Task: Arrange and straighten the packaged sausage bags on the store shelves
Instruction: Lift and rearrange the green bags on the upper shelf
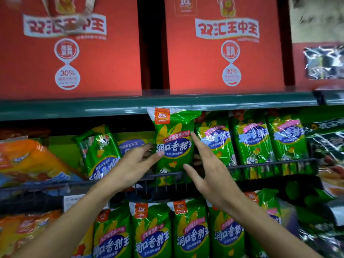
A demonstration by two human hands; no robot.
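While the green sausage bag [173, 144] is standing upright behind the wire rail [260, 165], L hand [130, 164] w/ spread grip is touching it; R hand [208, 170] is hovering spread beside.

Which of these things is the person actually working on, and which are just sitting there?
Part of the job:
- upright green bag, touched by left hand and right hand
- tilted green bag
- green bags to the right
- wire rail

Just there:
- red boxes above
- orange bags
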